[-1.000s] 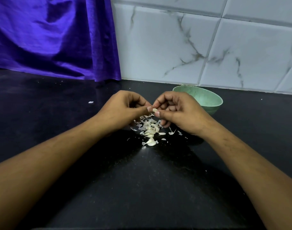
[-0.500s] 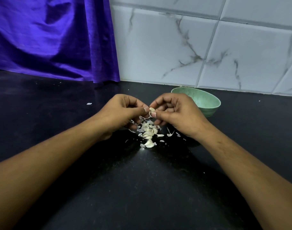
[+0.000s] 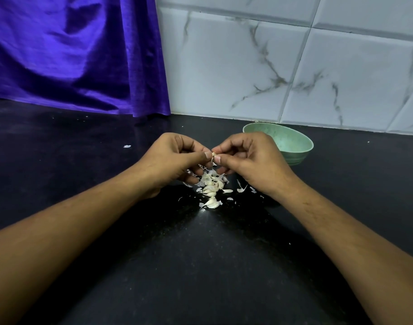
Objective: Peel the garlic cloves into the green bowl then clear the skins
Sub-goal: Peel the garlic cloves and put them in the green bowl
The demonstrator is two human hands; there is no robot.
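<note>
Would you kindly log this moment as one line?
left hand, right hand: pinch garlic clove | green bowl: behind right hand | skins: on counter

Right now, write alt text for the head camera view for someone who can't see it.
The left hand and right hand pinch one garlic clove above a pile of cloves and skins on a black counter. A green bowl sits behind the right hand.

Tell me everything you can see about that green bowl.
The green bowl is pale mint, faintly speckled inside, with ridged rings low on its outer wall; it looks like plastic. It stands upright on the black counter, close to the tiled wall. The right hand, in front, hides its near left part. The part of the inside that shows holds nothing.
</note>
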